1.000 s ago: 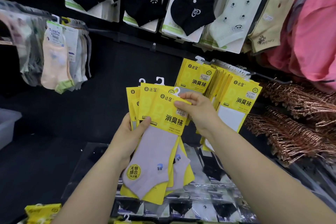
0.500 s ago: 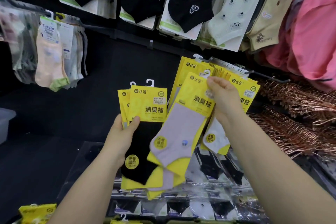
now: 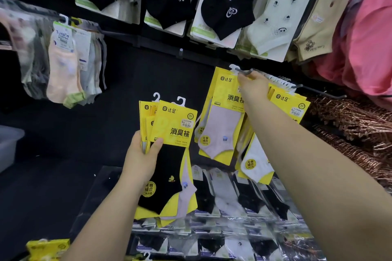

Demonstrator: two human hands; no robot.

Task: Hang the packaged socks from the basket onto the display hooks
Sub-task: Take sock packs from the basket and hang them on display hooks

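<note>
Pack (image 3: pixel 222 125) higher, corner behind right hand (image 3: pixel 252 89)

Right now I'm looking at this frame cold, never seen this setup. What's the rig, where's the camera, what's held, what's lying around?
There is no machine here. A person works with two bare hands, filmed by one wide-angle camera worn on the head, looking forward and down. That is why both forearms come in from the bottom edge, and it is the only view.

The left hand grips a fan of yellow sock packs, with a black sock in front. The right hand pinches the top of a lilac sock pack up at the display hook, where other yellow packs already hang. I cannot tell whether its tab is on the hook yet.

Clear-wrapped socks lie below, and copper hangers are piled at the right.
</note>
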